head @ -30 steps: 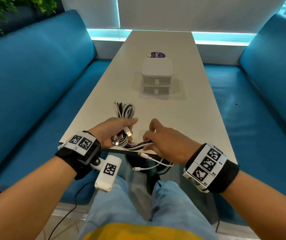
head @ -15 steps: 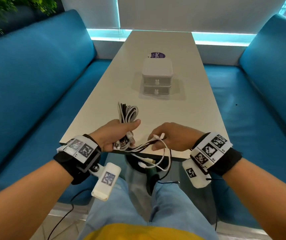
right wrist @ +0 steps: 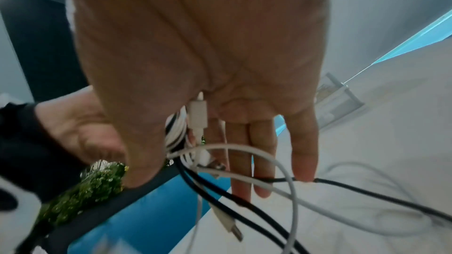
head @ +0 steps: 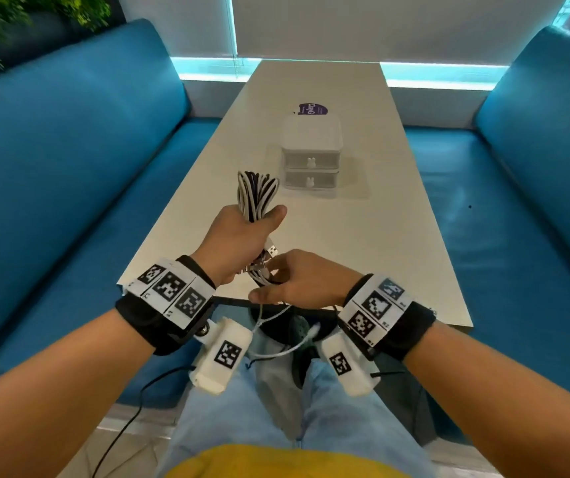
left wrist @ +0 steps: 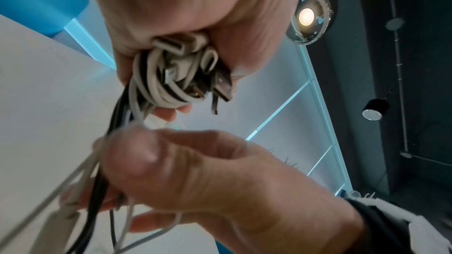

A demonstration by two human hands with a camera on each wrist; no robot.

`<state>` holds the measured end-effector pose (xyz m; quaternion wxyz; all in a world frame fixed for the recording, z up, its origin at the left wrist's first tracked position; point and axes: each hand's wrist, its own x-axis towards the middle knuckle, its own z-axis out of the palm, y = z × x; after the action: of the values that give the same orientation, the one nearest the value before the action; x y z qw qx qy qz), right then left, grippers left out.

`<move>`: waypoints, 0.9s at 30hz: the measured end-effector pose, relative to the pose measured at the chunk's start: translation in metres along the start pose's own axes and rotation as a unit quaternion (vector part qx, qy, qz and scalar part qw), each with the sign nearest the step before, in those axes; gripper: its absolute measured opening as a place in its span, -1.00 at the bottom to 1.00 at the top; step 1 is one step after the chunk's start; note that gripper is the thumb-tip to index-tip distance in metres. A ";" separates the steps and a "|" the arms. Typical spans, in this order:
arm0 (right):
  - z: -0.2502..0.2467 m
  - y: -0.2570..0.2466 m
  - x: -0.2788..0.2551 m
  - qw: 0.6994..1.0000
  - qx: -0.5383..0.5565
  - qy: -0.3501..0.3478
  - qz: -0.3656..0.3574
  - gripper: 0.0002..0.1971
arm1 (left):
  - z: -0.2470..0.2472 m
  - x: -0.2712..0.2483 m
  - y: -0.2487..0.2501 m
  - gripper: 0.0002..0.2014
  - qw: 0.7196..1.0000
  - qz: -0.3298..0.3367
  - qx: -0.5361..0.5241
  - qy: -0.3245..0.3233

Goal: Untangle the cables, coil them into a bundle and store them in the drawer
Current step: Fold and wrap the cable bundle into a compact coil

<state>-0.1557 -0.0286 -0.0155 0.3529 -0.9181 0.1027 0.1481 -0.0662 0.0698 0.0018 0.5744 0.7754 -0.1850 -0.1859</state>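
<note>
The left hand point(head: 238, 243) is closed in a fist round the cable bundle point(head: 256, 194), holding its black and white loops upright over the near edge of the table point(head: 397, 253), with several plugs poking out under the fist. The right hand point(head: 297, 281) sits just beneath it at that same edge, thumb and fingers pinching the loose ends point(right wrist: 244, 207), which trail down below the tabletop. The drawer unit point(head: 311, 160) stands mid-table, well beyond both hands, both drawers closed.

Lounge-type booth: blue sofas point(head: 70, 150) flanking long table point(head: 397, 236).
</note>
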 end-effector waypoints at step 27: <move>0.008 -0.006 0.018 0.996 -0.058 0.048 -0.054 -0.74 | -0.022 0.006 0.006 -0.64 0.994 -0.070 -0.079 -0.005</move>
<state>-0.1391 -0.0206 -0.0237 0.3015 -0.9472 0.0615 0.0901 -0.0509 0.0833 0.0135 0.6184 0.7378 -0.1175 -0.2438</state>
